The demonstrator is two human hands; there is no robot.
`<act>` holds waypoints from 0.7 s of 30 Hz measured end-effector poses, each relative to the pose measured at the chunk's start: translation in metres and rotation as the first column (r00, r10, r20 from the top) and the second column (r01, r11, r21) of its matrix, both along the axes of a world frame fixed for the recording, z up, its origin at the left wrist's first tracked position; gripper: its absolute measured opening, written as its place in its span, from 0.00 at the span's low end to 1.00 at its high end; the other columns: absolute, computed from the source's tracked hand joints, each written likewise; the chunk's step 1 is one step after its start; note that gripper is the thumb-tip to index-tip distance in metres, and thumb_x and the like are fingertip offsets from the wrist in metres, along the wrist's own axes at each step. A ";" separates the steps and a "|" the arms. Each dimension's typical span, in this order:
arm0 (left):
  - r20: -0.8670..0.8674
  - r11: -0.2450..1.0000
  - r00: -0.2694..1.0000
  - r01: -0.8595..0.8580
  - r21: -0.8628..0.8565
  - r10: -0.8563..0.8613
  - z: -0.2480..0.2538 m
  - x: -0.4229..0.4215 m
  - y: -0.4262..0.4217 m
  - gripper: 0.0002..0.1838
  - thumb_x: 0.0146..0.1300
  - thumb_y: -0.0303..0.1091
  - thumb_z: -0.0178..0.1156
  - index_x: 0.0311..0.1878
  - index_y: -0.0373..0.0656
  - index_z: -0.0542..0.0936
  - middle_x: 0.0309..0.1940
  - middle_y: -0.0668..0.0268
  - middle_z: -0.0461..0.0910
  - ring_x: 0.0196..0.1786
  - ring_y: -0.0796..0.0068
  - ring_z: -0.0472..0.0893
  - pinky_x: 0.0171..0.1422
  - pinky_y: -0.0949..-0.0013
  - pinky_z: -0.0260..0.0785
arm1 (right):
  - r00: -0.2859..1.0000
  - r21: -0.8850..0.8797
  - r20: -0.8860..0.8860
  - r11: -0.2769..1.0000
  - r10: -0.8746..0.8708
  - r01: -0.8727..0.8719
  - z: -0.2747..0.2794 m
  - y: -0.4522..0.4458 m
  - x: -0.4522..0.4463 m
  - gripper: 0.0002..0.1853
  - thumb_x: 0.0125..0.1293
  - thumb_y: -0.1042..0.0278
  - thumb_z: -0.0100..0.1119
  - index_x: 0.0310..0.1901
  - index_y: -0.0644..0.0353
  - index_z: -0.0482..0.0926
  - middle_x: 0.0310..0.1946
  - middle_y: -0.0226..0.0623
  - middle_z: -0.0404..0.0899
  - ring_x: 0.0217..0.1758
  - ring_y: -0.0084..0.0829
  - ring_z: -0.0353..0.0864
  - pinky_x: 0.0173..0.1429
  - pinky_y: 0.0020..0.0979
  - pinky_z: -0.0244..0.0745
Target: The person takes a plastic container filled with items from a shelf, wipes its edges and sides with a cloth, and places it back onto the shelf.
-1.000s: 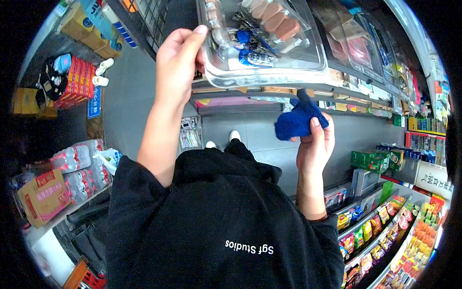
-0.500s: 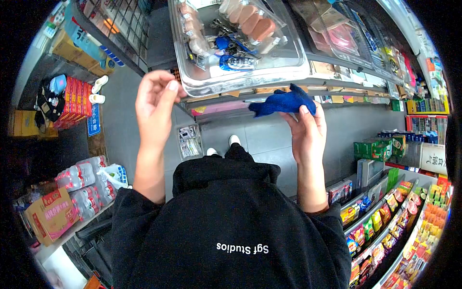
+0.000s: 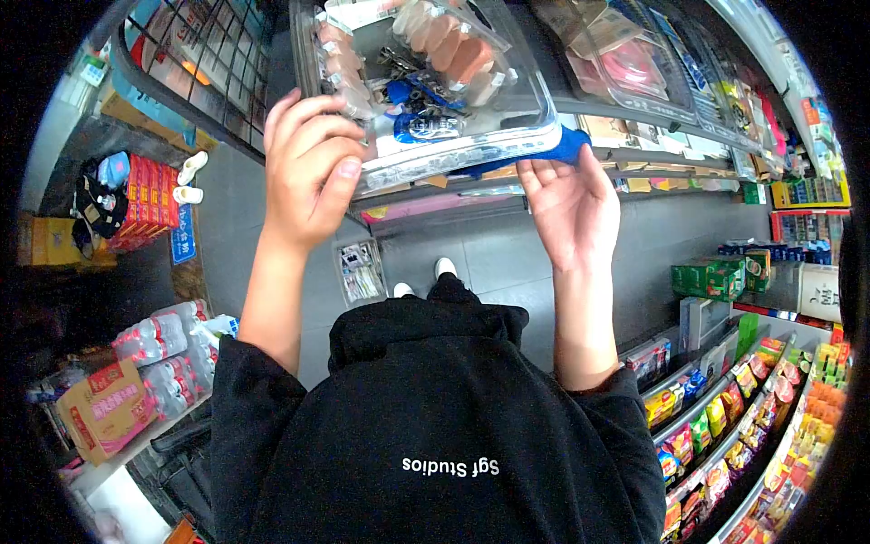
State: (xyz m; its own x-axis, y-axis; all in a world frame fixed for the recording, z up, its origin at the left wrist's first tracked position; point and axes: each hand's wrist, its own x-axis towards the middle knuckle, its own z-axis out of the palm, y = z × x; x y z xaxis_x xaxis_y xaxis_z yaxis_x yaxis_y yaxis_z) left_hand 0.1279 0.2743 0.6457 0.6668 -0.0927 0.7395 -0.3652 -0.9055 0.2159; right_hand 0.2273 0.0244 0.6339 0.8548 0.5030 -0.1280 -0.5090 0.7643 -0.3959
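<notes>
A clear plastic bin is at the top centre, its near edge facing me. Inside lie packaged beige sponge-like pads, metal pieces and a blue-labelled pack. My left hand is closed on the bin's near left corner, fingers over the rim. Under the near right corner, my right hand holds a dark blue cloth, palm up. Part of the cloth is hidden beneath the bin, and how the fingers grip it is partly hidden.
Right of the bin stands another clear container on the shelf. A black wire rack rises at the left. On the floor is a small clear box. Snack racks fill the lower right; bottled water packs are at lower left.
My left hand has moved up and taken hold of the bin's corner. The bin has shifted slightly left. My right hand has brought the blue cloth up under the bin's right side.
</notes>
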 end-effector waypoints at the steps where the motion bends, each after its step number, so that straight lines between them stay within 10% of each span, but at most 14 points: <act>1: 0.008 0.999 1.000 0.027 -0.026 -0.027 -0.001 0.002 0.000 0.10 0.52 0.37 0.53 0.21 0.42 0.76 0.26 0.67 0.75 0.44 0.64 0.73 0.61 0.54 0.53 | 1.000 0.004 0.001 1.000 -0.003 0.003 -0.001 0.003 -0.001 0.15 0.67 0.64 0.43 0.49 0.66 0.68 0.51 0.46 0.71 0.58 0.41 0.66 0.66 0.43 0.55; 21: -0.081 0.993 0.990 0.115 -0.040 -0.118 0.011 0.004 0.011 0.08 0.44 0.32 0.55 0.17 0.39 0.69 0.18 0.64 0.65 0.31 0.64 0.68 0.53 0.55 0.60 | 0.988 0.082 -0.120 0.993 0.100 -0.091 -0.013 0.012 -0.014 0.10 0.62 0.68 0.47 0.44 0.57 0.70 0.39 0.38 0.77 0.45 0.37 0.74 0.52 0.40 0.66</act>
State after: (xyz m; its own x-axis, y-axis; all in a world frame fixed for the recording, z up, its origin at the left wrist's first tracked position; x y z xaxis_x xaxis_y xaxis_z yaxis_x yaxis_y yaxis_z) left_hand 0.1322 0.2854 0.6568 0.7125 -0.1480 0.6859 -0.4471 -0.8491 0.2812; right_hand 0.2132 0.0367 0.6208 0.7825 0.5936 -0.1879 -0.6223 0.7354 -0.2683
